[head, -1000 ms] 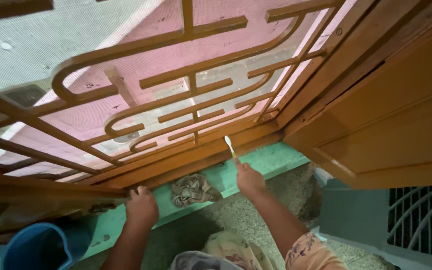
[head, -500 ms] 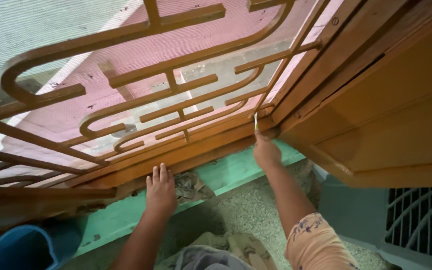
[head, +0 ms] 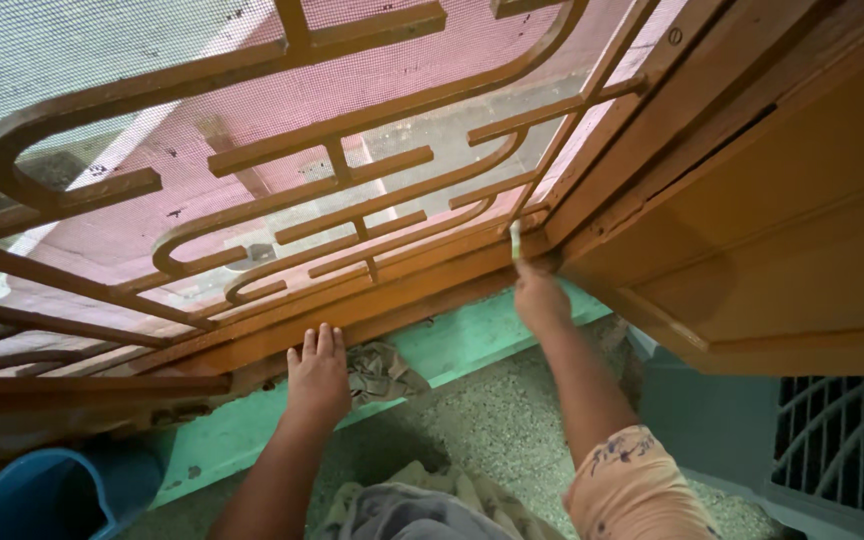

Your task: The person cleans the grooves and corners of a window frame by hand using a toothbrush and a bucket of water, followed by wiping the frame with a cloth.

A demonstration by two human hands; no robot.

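Observation:
My right hand [head: 540, 298] grips a white toothbrush [head: 516, 240], whose head points up at the bottom right corner of an orange metal grille [head: 352, 210] backed by mesh screen. My left hand [head: 319, 375] lies flat, fingers together, against the lower orange frame rail [head: 352, 315], holding nothing. A crumpled grey-brown rag [head: 377, 370] rests on the green sill [head: 452, 345] just right of my left hand.
A blue bucket [head: 42, 495] stands at the lower left on the speckled floor [head: 482, 420]. An orange wooden door panel [head: 782, 230] fills the right side. Below it is a grey-blue cooler with a slotted vent [head: 832, 440].
My right hand has carried the toothbrush right to the grille's bottom corner. My left hand has shifted right along the rail and flattened out. The view has tilted slightly.

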